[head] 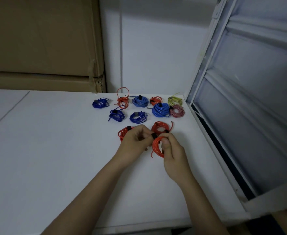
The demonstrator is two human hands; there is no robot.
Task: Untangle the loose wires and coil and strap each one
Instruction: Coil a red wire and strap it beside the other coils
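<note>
Red wire coil point(158, 146), held above the white bench point(54, 150) by the right hand point(172, 150), was being strapped by the left hand's point(134, 141) pinching fingers; eleven strapped coils point(161, 110) lay beyond, apparently finished.

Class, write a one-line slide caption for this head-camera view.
Both hands fasten a black strap around an orange wire coil; finished coils lie beyond.

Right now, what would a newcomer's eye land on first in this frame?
Both hands at centre: the right hand grips an orange wire coil while the left hand pinches a black strap at its top. Behind them, strapped blue, orange, yellow and pink coils cluster on the white table.
</note>
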